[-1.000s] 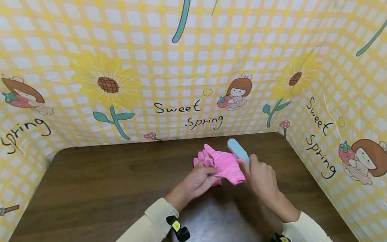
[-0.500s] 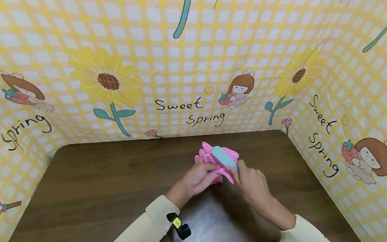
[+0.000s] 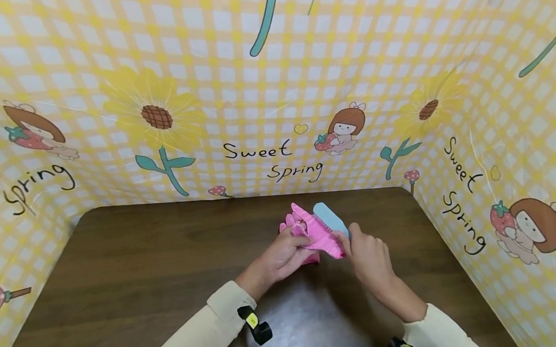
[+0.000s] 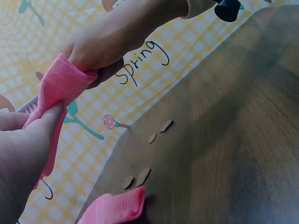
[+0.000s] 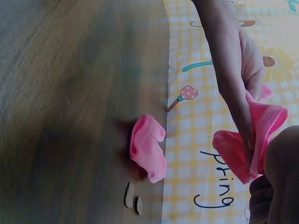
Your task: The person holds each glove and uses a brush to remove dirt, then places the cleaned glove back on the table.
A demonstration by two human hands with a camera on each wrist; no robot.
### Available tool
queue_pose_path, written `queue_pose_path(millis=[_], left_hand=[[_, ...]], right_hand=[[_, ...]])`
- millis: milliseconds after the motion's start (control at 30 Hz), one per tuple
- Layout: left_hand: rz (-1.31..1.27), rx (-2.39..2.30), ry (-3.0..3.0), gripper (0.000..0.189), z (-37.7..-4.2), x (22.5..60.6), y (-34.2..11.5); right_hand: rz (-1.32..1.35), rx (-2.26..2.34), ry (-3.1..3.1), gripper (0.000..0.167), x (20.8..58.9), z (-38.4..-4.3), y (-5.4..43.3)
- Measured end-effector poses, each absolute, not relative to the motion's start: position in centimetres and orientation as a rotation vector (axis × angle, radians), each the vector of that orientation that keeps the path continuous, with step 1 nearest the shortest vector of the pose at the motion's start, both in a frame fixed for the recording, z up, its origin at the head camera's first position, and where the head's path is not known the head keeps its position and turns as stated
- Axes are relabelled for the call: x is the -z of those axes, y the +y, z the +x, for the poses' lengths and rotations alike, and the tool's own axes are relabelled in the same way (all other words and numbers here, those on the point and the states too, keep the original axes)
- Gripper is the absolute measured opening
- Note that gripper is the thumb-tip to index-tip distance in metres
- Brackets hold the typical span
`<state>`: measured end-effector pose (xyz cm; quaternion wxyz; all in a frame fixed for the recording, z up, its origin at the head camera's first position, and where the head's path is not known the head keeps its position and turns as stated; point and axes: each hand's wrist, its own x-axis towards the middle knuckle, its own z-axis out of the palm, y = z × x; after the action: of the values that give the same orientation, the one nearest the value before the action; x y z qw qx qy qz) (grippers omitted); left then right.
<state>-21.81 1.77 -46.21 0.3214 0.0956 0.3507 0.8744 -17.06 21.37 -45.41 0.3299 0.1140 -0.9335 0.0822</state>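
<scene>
In the head view my left hand (image 3: 283, 255) pinches a pink knit glove (image 3: 317, 234) near its fingers, the thumb pressed on top. The glove is held up over the table, its cuff toward the right. My right hand (image 3: 372, 255) grips a light-blue brush (image 3: 331, 221), bristles facing the glove and close along its right edge. A second pink glove (image 5: 148, 149) lies on the table below, mostly hidden behind my left hand in the head view. The left wrist view shows my left thumb (image 4: 44, 126) on the held glove; there the brush is largely hidden behind it.
Several small flat brownish pieces (image 4: 167, 125) lie on the dark wooden table (image 3: 158, 268) beside the lower glove. A yellow checked cloth (image 3: 253, 100) stands as a wall around the back and sides. Both wrists carry black camera straps (image 3: 256, 325).
The brush swept left across the held glove, folding its cuff end down, then moved back right to its edge. The left hand keeps its hold, nearly still; the lower glove stays put.
</scene>
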Motion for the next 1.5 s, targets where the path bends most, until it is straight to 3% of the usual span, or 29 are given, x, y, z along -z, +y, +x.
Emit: queue_pose_path(millis=[300, 600, 1000, 1267, 1500], left_hand=[[0.245, -2.316, 0.959, 0.043, -21.7, 45.9, 2.6], [0.245, -2.314, 0.919, 0.061, -21.5, 45.8, 2.3], [0.228, -2.322, 0.903, 0.06, -21.6, 45.7, 1.4], [0.298, -2.335, 0.908, 0.061, -22.0, 45.6, 1.2], [0.306, -2.329, 0.898, 0.062, -21.8, 45.5, 1.3]], right_hand=[[0.213, -0.239, -2.485, 0.046, 45.2, -17.4, 22.4], [0.203, -0.27, -2.488, 0.045, 45.2, -17.6, 22.7], [0.049, -0.456, -2.576, 0.042, 43.7, -18.0, 23.2], [0.349, -0.376, -2.635, 0.037, 43.4, -15.7, 19.8], [0.329, -0.272, -2.527, 0.045, 44.0, -16.1, 20.0]])
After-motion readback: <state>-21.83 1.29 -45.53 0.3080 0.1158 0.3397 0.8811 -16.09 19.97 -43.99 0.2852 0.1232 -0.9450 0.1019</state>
